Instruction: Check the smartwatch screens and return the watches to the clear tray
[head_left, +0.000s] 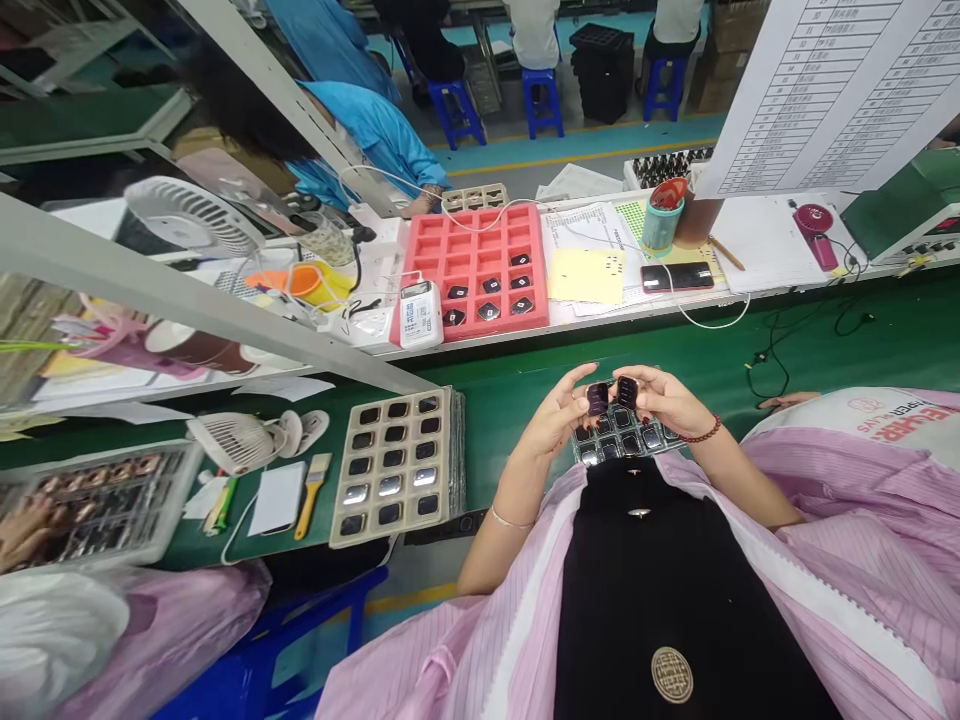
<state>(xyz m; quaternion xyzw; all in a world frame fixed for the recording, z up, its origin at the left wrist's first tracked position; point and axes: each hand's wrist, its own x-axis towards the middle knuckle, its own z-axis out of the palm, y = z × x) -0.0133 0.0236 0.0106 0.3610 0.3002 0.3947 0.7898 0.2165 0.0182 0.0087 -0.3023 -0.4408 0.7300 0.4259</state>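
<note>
My left hand (pixel 556 416) pinches a small dark square smartwatch body (pixel 597 399) between thumb and fingers. In my right hand (pixel 670 402) is a second smartwatch body (pixel 627 393), held close beside the first; both faces turned to me are dark with faint markings. Just below the hands, at the bench edge in front of my chest, a clear tray (pixel 600 450) holds several similar dark square pieces. My forearms and hands partly cover it. Whether the two held pieces touch each other, I cannot tell.
Left of me stands a stack of beige trays (pixel 459 450) with square watch pieces. A brush (pixel 313 495) and a small white fan (pixel 232 440) lie farther left. On the shelf are a red foam tray (pixel 457 265), a phone (pixel 677 277) and a cup (pixel 662 228). Co-workers sit on both sides.
</note>
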